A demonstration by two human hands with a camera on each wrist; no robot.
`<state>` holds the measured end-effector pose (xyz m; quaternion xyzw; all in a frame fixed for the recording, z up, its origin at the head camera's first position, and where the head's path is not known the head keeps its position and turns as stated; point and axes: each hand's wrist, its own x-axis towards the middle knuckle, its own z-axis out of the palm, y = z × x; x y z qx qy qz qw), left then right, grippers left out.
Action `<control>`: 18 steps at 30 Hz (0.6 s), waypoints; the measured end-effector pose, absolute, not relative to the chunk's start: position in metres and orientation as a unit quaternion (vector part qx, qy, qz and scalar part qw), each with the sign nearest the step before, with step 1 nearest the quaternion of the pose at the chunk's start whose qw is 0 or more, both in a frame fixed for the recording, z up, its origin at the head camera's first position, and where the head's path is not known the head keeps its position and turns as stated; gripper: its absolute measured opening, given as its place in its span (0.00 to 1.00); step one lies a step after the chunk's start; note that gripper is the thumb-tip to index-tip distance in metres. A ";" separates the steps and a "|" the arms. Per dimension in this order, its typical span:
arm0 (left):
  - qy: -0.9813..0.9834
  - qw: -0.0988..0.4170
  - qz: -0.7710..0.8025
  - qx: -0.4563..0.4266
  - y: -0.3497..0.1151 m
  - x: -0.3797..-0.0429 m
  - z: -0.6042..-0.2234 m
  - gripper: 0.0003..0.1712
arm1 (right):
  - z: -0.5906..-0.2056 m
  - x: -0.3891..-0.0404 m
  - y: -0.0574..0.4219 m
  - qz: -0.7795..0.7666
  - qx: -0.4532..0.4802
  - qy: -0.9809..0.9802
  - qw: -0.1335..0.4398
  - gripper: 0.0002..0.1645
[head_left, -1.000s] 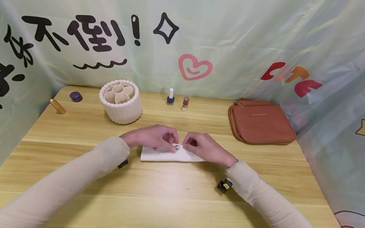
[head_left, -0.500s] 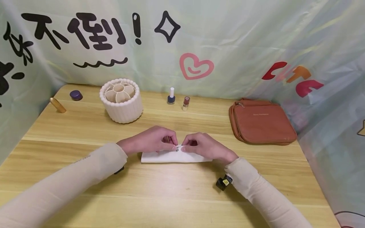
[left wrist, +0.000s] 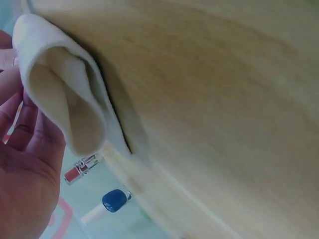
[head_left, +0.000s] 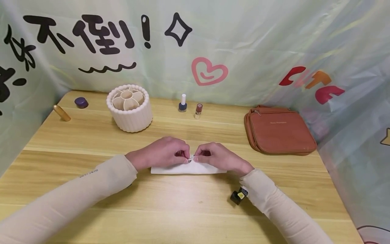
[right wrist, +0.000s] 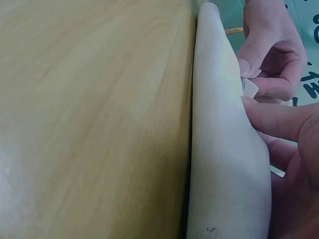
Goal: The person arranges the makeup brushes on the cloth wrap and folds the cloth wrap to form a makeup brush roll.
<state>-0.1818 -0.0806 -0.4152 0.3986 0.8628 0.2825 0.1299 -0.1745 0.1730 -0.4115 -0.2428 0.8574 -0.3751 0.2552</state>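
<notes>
A white folded piece of soft fabric (head_left: 189,169) lies lengthwise on the table in front of the person. Its open end shows loose inner folds in the left wrist view (left wrist: 82,94). The left hand (head_left: 164,152) pinches the fabric's far edge near the middle with thumb and index finger. Close beside it, the right hand (head_left: 217,156) pinches the same edge. Between the fingertips is a small pale tab (right wrist: 250,88) with a dark detail, too small to make out. The fingers hide part of that edge.
Behind the hands stand a dark blue nail polish bottle (head_left: 182,106) and a lipstick (head_left: 198,111). A white ribbed organizer (head_left: 134,118), a purple lid (head_left: 81,102) and a gold tube (head_left: 62,113) are at left. A brown zipped case (head_left: 281,132) lies at right.
Both hands stay at the fabric's far edge. The left fingers shift slightly at the middle, and the small dark detail there is now more covered. The objects around have not moved.
</notes>
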 end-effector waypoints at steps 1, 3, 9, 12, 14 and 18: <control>0.864 0.121 0.274 0.405 -0.081 -0.181 -0.415 0.03 | -0.411 -0.174 0.173 -0.375 -0.243 0.858 0.254 0.08; 0.865 0.108 0.259 0.417 -0.081 -0.180 -0.415 0.03 | -0.412 -0.174 0.172 -0.374 -0.244 0.859 0.250 0.07; 0.858 0.100 0.245 0.440 -0.082 -0.180 -0.416 0.03 | -0.414 -0.174 0.174 -0.370 -0.236 0.864 0.248 0.08; 0.854 0.147 0.290 0.406 -0.083 -0.182 -0.418 0.05 | -0.415 -0.173 0.173 -0.366 -0.229 0.866 0.251 0.08; 0.841 0.217 0.343 0.358 -0.083 -0.186 -0.419 0.05 | -0.415 -0.173 0.173 -0.364 -0.227 0.867 0.252 0.08; 0.800 0.354 0.413 0.251 -0.080 -0.196 -0.417 0.06 | -0.415 -0.173 0.173 -0.369 -0.226 0.865 0.254 0.09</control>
